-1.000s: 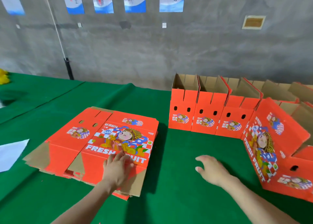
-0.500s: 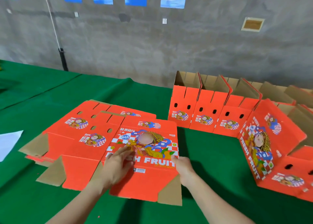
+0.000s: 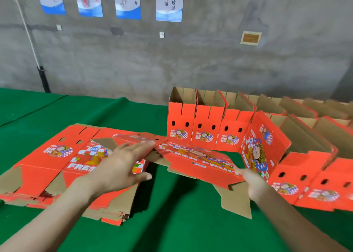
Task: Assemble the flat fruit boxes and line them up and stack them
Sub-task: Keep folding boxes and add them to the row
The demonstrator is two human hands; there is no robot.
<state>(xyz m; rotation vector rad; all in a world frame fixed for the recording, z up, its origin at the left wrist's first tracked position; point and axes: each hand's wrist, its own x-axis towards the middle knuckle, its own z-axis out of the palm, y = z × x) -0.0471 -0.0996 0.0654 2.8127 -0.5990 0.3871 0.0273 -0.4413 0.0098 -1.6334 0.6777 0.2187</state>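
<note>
A stack of flat orange fruit boxes (image 3: pixel 47 166) lies on the green table (image 3: pixel 172 228) at the left. One flat box (image 3: pixel 198 162) is off the stack, raised and tilted over the table's middle. My right hand (image 3: pixel 252 183) grips its near right edge. My left hand (image 3: pixel 122 166) hovers over the stack with straight, spread fingers, their tips touching the raised box's left fold. A row of three assembled boxes (image 3: pixel 208 129) stands upright behind it, open tops showing brown insides.
More assembled boxes (image 3: pixel 267 152) lie on their sides at the right, reaching to the frame's edge. A grey concrete wall with posters (image 3: pixel 168 1) runs behind the table. Bare green cloth lies near me, between my forearms.
The top flat box has slid right off the stack and risen from the table. My right hand moved right along its near edge; my left hand lifted and spread.
</note>
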